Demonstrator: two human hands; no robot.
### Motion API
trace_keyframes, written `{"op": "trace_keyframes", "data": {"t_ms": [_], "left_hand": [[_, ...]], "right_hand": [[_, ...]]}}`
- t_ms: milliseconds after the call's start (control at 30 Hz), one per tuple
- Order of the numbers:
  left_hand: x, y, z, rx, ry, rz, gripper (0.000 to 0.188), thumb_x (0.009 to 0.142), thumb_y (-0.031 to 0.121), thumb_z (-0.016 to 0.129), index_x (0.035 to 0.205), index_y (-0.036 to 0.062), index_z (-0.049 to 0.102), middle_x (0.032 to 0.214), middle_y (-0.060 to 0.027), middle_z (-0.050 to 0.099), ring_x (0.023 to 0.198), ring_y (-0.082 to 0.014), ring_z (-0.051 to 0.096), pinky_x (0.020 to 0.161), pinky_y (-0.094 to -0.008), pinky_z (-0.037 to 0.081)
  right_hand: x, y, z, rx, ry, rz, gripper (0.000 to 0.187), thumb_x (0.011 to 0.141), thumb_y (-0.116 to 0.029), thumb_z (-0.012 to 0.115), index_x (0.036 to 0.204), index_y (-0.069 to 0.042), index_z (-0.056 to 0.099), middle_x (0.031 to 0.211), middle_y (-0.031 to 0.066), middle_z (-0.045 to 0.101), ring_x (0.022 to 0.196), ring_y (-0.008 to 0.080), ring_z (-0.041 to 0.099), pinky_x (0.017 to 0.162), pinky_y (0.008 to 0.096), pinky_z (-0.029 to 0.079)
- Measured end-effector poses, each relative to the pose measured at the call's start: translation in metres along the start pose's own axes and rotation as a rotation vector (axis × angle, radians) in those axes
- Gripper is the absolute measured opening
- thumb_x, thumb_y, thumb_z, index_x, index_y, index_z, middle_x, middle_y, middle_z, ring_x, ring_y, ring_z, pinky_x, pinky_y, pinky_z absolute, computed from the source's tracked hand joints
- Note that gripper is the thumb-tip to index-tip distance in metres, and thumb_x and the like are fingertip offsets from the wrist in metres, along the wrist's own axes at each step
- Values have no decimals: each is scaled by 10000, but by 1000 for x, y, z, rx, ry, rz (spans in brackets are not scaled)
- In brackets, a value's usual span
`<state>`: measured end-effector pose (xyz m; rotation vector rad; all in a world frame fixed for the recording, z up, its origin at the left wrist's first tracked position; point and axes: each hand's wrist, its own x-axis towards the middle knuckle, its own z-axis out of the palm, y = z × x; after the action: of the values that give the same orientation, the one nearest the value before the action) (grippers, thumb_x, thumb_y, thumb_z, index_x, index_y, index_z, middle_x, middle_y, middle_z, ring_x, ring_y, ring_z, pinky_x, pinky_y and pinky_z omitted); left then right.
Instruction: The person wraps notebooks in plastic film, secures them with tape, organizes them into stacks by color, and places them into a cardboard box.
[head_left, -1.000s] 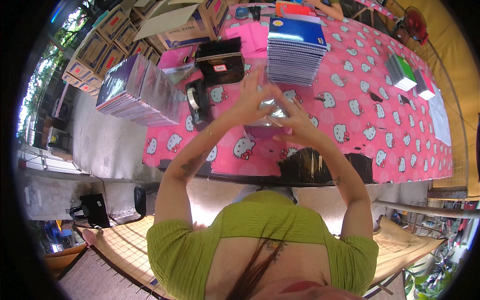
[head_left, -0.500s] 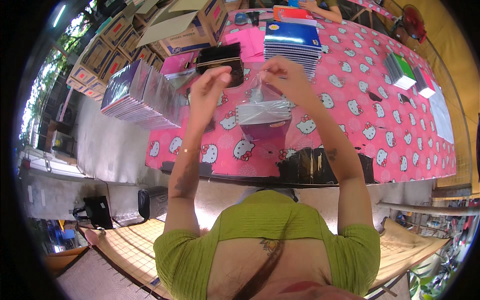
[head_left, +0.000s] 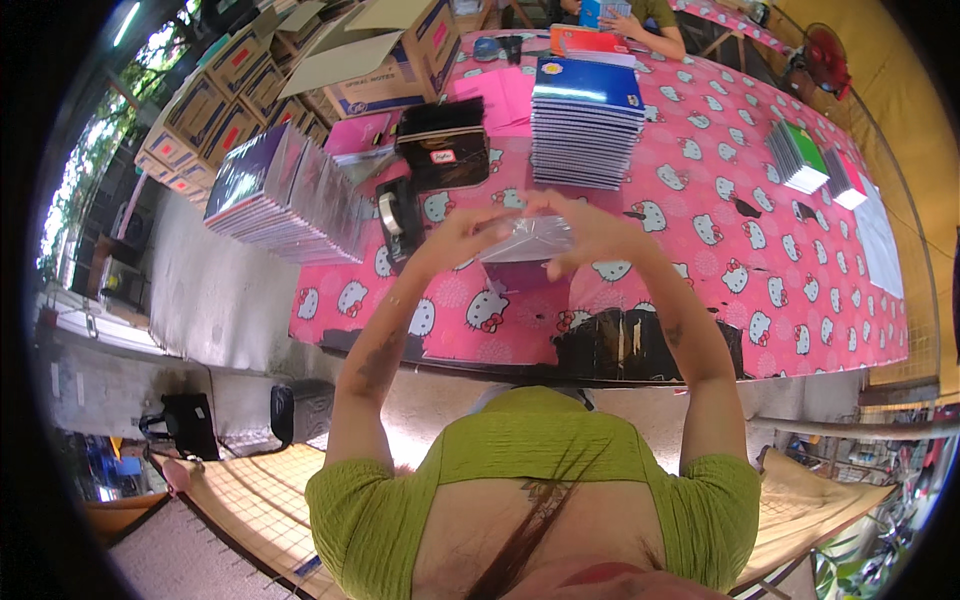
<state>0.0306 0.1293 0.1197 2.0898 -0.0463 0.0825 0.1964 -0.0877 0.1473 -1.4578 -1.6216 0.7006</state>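
Observation:
A small stack of purple-covered notebooks (head_left: 527, 277) stands near the table's front edge, in a clear plastic wrapper (head_left: 540, 240) folded over its top. My left hand (head_left: 462, 240) is bent over the left top edge, its fingers on the plastic. On the right side, my right hand (head_left: 600, 235) curves round the top, with fingers at the far edge and the thumb lower on the near side. Both hands are slightly blurred. A black tape dispenser (head_left: 400, 222) stands left of my left hand.
Behind the pack are a tall stack of blue spiral notebooks (head_left: 585, 125) and a dark box (head_left: 443, 150). Wrapped notebooks (head_left: 285, 200) stand at left, near cartons (head_left: 385, 70). Green notebooks (head_left: 798, 158) lie at right. Across the table, a co-worker's hand (head_left: 625, 25) holds a blue item.
Both hands have come down from above the pack, where they pinched the raised plastic, to its top and sides. The plastic now lies folded down. Across the table, a blue item has come into view.

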Motion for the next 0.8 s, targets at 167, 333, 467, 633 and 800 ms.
{"op": "trace_keyframes", "data": {"t_ms": [167,333,467,633,800], "left_hand": [[-16,26,39,704,209,379,425,834,156,736,1228,42,627,1269,-179,595,1163,-312,567,933,-426,486],[-24,29,37,684,263,295,267,803,56,718,1067,37,678,1001,-141,621,947,-272,615,748,-408,495],[-7,30,28,576,150,-37,273,798,86,697,1063,37,655,1031,-144,615,923,-316,595,721,-422,479],[19,37,38,1010,449,306,298,803,155,712,1065,35,633,871,-147,634,769,-323,612,658,-395,493],[41,-12,-9,60,-1,-187,399,832,257,764,1100,-5,628,834,-23,614,778,-95,555,704,-294,461]], "right_hand": [[-25,26,44,-597,370,-158,336,814,-168,730,1126,-87,634,1172,111,610,1107,329,563,914,412,502],[-15,3,48,-634,391,-55,148,792,-190,685,898,-91,652,1026,105,641,1018,304,597,857,431,456],[0,11,29,-575,234,101,257,780,-220,715,995,-102,639,990,128,659,948,339,623,804,439,487],[11,17,2,-462,183,257,459,749,-216,770,1131,-37,589,1039,126,667,950,313,645,816,418,502],[5,68,-5,138,189,221,468,789,-206,791,1178,-17,611,1033,69,671,937,141,624,798,285,511]]}}
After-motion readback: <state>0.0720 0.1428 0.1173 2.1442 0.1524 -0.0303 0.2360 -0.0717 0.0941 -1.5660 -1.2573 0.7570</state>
